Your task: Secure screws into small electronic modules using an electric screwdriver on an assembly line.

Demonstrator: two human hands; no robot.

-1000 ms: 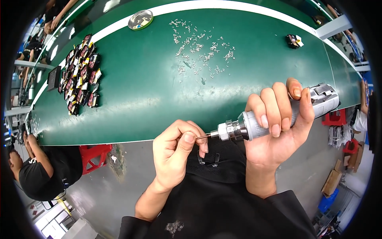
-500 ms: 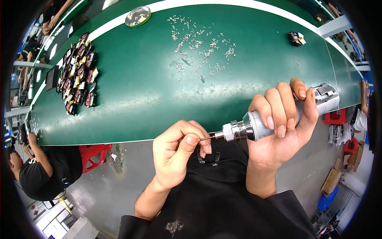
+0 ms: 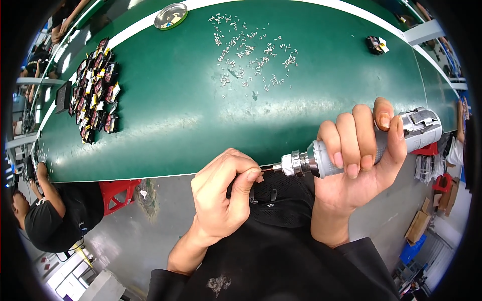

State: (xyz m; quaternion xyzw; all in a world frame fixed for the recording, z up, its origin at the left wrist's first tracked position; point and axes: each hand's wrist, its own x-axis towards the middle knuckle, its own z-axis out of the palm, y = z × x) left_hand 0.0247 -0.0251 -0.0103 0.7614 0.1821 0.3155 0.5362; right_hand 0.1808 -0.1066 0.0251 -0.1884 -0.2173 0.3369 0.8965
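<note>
My right hand (image 3: pixel 354 155) is wrapped round the silver-grey body of an electric screwdriver (image 3: pixel 321 159), which lies nearly level above the table's near edge. Its thin bit (image 3: pixel 271 168) points left. At the bit's tip, the thumb and forefinger of my left hand (image 3: pixel 221 195) are pinched together. Whether a small screw sits between them is hidden by the fingers. Many tiny silver screws or pins (image 3: pixel 251 52) lie scattered on the green table (image 3: pixel 165 95) beyond my hands.
A pile of small black parts with white and yellow tags (image 3: pixel 95 95) stands at the left. One similar part (image 3: pixel 375 45) lies far right. A round metal dish (image 3: pixel 170 16) rests at the far edge. A person in black (image 3: pixel 63 215) sits at the left by a red stool (image 3: pixel 119 194).
The left hand's fingers have closed more tightly round the bit's tip, covering it. The screwdriver has shifted slightly to the right. The table view has moved a little with my head.
</note>
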